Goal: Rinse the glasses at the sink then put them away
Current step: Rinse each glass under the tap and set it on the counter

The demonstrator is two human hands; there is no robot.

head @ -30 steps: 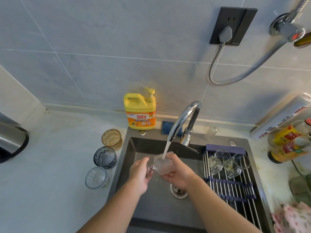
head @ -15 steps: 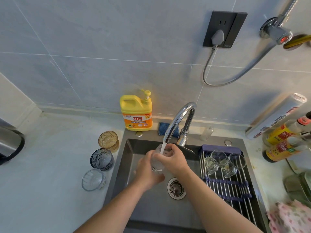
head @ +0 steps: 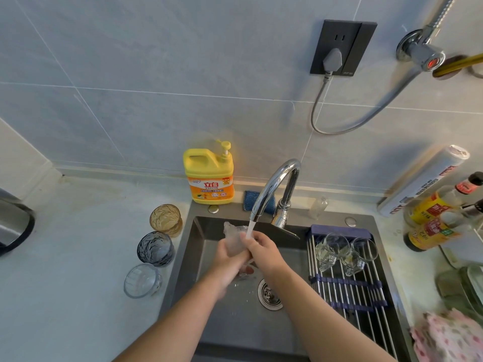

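Note:
I hold a clear glass (head: pixel 234 239) over the dark sink (head: pixel 235 325), under the running chrome tap (head: pixel 274 186). My left hand (head: pixel 226 265) grips the glass from below and my right hand (head: pixel 261 250) wraps its right side, with the water stream hitting near my right fingers. The glass tilts with its mouth up and to the left. On the counter left of the sink stand an amber glass (head: pixel 166 220), a blue-grey glass (head: pixel 156 249) and a clear glass (head: pixel 142 280). Two clear glasses (head: pixel 345 253) lie on the roll-up drying rack (head: pixel 350 291) over the sink's right side.
A yellow detergent bottle (head: pixel 209 176) and a blue sponge (head: pixel 252 198) stand behind the sink. Sauce bottles (head: pixel 433 220) and a foil roll (head: pixel 423 178) crowd the right counter. A kettle (head: pixel 13 223) sits far left, a pink cloth (head: pixel 449 338) at bottom right.
Both hands turned the glass under the stream: first it lay on its side, then stood upright, and now its mouth tilts up-left. My left hand has shifted lower on the glass.

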